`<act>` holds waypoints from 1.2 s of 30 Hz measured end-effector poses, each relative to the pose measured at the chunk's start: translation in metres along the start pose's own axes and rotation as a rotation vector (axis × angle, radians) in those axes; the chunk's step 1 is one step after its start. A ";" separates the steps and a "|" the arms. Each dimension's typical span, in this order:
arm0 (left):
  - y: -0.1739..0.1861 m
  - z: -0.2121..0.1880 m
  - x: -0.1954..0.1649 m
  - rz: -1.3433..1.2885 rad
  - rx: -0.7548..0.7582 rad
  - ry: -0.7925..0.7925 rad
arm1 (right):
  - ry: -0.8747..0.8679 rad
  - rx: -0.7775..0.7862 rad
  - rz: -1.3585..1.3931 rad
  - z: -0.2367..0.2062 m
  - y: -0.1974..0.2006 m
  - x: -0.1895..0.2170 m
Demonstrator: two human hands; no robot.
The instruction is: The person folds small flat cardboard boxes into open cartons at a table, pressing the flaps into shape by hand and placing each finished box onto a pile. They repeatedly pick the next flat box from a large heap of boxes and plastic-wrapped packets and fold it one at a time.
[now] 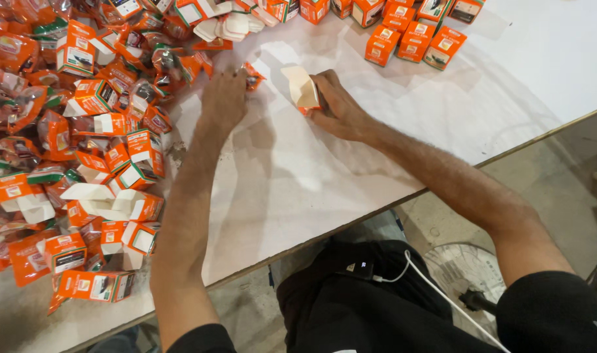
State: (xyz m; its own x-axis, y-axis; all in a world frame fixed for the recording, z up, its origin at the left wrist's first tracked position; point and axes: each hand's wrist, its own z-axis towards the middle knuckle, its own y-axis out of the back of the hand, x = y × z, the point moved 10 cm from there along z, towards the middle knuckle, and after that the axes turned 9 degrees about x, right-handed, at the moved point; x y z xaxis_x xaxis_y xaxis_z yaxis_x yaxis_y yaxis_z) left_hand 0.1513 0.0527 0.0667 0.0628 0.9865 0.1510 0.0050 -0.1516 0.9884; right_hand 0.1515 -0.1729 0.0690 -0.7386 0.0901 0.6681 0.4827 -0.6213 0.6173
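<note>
Two hands at work on a white surface (298, 176), head view. Right hand (334, 104): grip clenched around a small open carton (301, 88), cream inside, orange outside, flap raised, resting on the surface. Left hand (225, 97): fingers closed on a small orange sachet (252, 75) just beside the carton. Left of that grip: a loose heap of orange cartons and sachets (82, 144). Beyond the right grip: closed orange cartons in a row (413, 39).
</note>
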 end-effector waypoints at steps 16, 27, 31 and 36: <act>0.094 -0.123 -0.125 -0.442 -0.668 -0.351 | -0.163 0.122 0.330 0.002 -0.018 0.013; 0.060 -0.098 -0.100 -0.719 -0.625 0.079 | -0.044 0.104 0.153 0.001 -0.009 0.032; 0.012 -0.071 -0.076 -1.256 -0.393 0.218 | 0.003 0.085 0.166 -0.001 -0.009 0.036; 0.003 -0.056 -0.082 -1.418 -0.362 0.133 | -0.008 0.060 0.214 -0.007 -0.009 0.033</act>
State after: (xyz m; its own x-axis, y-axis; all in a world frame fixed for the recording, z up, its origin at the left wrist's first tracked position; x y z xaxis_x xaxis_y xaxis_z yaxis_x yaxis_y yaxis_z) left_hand 0.0905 -0.0256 0.0580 0.1279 0.2945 -0.9471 -0.2635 0.9307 0.2538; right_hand 0.1192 -0.1697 0.0823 -0.6126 -0.0328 0.7897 0.6555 -0.5794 0.4844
